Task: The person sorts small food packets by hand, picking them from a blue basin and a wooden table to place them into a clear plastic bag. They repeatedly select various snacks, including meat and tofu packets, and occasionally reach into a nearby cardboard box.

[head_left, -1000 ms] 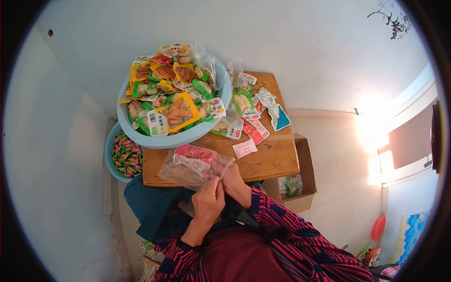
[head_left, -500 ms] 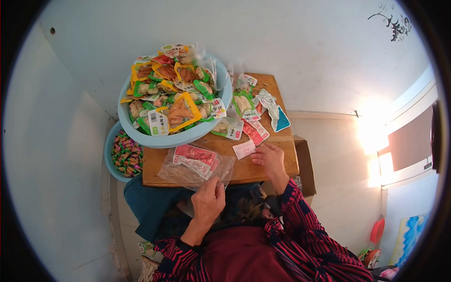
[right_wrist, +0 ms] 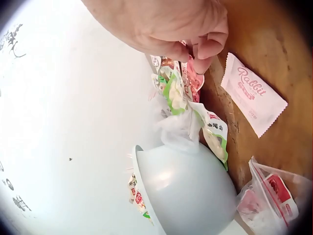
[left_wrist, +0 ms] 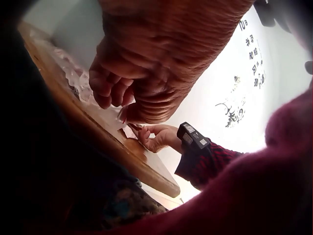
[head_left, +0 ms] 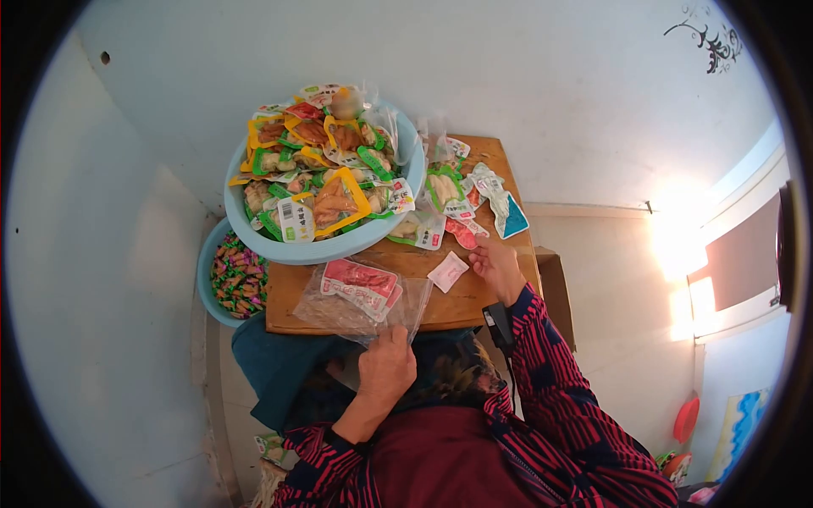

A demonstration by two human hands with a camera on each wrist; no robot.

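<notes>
My left hand (head_left: 388, 369) pinches the edge of a clear zip bag (head_left: 419, 296) at the table's front edge, and red-and-white packets (head_left: 360, 284) lie in the bag. My right hand (head_left: 500, 267) is over the table's right part, its fingers at a red packet (head_left: 464, 231); in the right wrist view, the curled fingertips touch or overlap that red packet (right_wrist: 193, 81), and a grip cannot be made out. Just left of this hand lies a small pink "Rabbit" packet (head_left: 448, 271), flat on the wood (right_wrist: 259, 24). The left wrist view shows my left fingers (left_wrist: 115, 90) curled at the bag's edge.
A large blue basin (head_left: 326, 251) heaped with food packets covers the table's back left. Green-edged packets (head_left: 446, 190) and a blue-and-white one (head_left: 511, 216) lie right of it. A smaller basin (head_left: 206, 279) of wrapped pieces stands lower left; a cardboard box (head_left: 555, 296) is at right.
My right hand has left the bag and moved right and up, past the pink packet to the red packet. My left hand still holds the bag. The head view has shifted slightly.
</notes>
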